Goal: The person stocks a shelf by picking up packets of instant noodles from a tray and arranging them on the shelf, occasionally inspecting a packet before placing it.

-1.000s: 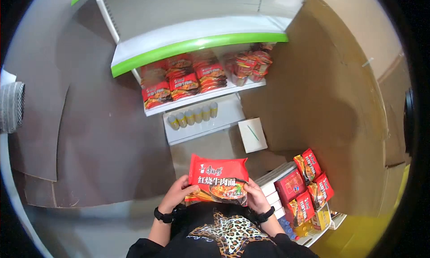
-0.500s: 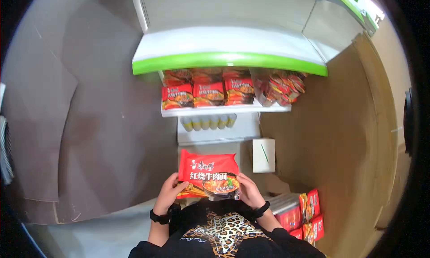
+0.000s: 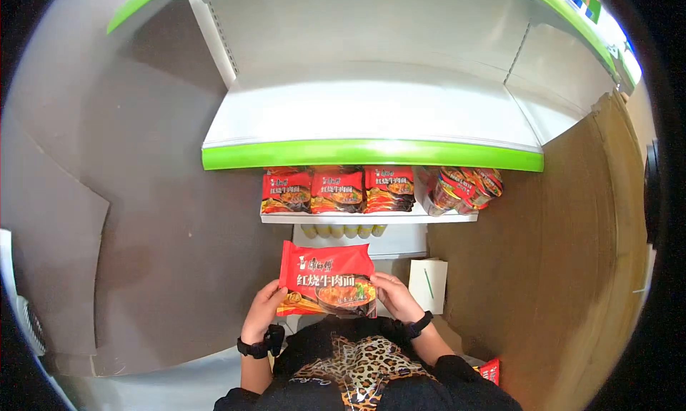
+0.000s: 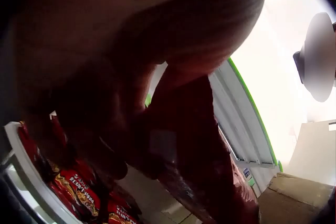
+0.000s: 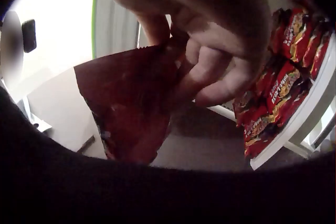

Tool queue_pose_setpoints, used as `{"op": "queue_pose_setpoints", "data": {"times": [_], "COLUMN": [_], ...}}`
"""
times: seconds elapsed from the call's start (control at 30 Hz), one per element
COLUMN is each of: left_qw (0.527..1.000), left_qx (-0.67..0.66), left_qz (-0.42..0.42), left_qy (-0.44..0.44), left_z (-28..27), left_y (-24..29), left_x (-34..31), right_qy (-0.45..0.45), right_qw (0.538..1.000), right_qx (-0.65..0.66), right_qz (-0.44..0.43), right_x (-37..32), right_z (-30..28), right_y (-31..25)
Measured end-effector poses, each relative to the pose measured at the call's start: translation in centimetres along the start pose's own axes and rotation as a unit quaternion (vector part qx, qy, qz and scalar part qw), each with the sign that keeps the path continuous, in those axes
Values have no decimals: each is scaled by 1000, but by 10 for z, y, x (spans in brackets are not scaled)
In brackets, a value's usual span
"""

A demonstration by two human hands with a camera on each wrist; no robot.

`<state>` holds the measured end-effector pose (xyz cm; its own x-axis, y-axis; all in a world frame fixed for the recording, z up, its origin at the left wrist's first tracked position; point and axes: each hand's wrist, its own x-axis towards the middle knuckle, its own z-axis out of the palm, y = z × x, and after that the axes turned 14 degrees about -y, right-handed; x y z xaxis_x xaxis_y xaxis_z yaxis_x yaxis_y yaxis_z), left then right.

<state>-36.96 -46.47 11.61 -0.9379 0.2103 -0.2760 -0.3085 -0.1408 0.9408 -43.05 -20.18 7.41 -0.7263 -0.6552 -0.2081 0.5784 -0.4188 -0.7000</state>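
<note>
A red instant noodle packet point(image 3: 327, 279), its printed front facing up, is held level before the chest in the head view. My left hand point(image 3: 262, 307) pinches its left end, thumb on top. At the opposite end my right hand point(image 3: 395, 297) grips the edge with thumb and fingers. In the left wrist view the packet point(image 4: 189, 145) is dark and partly covered by the left hand point(image 4: 105, 77). From the right wrist, the fingers of the right hand point(image 5: 210, 50) bend around the red wrapper point(image 5: 126, 98).
Ahead, stacked noodle packets point(image 3: 338, 189) and wrapped noodle cups point(image 3: 461, 189) sit on a shelf below a green-edged white shelf point(image 3: 371, 114). Several yellowish cans point(image 3: 343, 231) stand lower. A white box point(image 3: 429, 286) lies right; brown board point(image 3: 536, 254) walls that side.
The head view has swung left and up, so the shelves appear lower and the goods at lower right have mostly left view. Both hands keep holding the noodle packet.
</note>
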Motion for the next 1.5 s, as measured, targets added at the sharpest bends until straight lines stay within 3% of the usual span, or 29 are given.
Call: {"op": "queue_pose_setpoints", "data": {"times": [0.07, 0.1, 0.13, 0.33, 0.47, 0.6, 0.67, 0.8, 0.9, 1.0, 1.07, 1.17, 1.2, 1.23, 1.27, 1.33, 1.37, 1.5], "left_qw": [1000, 1000, 999, 997, 995, 990, 987, 980, 969, 963, 955, 956, 954, 954, 950, 948, 948, 946], "left_qx": [-21, -22, -21, 7, -15, -15, -25, -83, -35, -69, -73, -84, -77, -114, -152, -152, -157, -176], "left_qz": [-8, -10, -22, -60, -73, -93, -121, -131, -215, -243, -267, -241, -246, -213, -180, -190, -193, -211], "left_qy": [-3, -2, -15, -42, -67, -103, -104, -128, -121, -95, -107, -141, -149, -178, -206, -207, -200, -175], "left_z": [8, 10, 11, 0, -2, -21, -29, -58, -77, -112, -120, -124, -138, -166, -187, -180, -182, -197], "left_y": [-3, -3, -4, -16, -16, -7, 0, -15, -10, -64, -63, -52, -74, -117, -141, -131, -136, -141], "left_x": [11, 17, 23, 60, 90, 129, 150, 197, 230, 271, 287, 299, 313, 334, 347, 371, 369, 380], "right_qy": [-22, 14, 15, 47, 69, 32, 14, 3, 70, 136, 161, 195, 202, 196, 204, 254, 242, 294], "right_qw": [998, 998, 998, 987, 987, 991, 994, 996, 993, 987, 978, 973, 972, 974, 974, 940, 953, 928], "right_qx": [51, 40, 43, 156, 143, 129, 81, 40, 37, 17, -72, -90, -96, -109, -103, -192, -126, -163], "right_qz": [4, 46, 47, -7, -16, -22, 66, 84, 83, 78, 110, 86, 78, -7, -12, -123, -133, -162], "right_x": [-7, -6, -6, 6, 16, 42, 59, 106, 146, 172, 185, 206, 214, 229, 236, 254, 244, 255], "right_z": [4, -29, -27, -16, -37, -47, -49, -90, -117, -122, -124, -133, -138, -155, -154, -149, -113, -124], "right_y": [-21, -4, -10, -26, -26, -40, -50, -34, -24, -22, -21, -18, -15, 0, 2, -3, -30, -4]}}
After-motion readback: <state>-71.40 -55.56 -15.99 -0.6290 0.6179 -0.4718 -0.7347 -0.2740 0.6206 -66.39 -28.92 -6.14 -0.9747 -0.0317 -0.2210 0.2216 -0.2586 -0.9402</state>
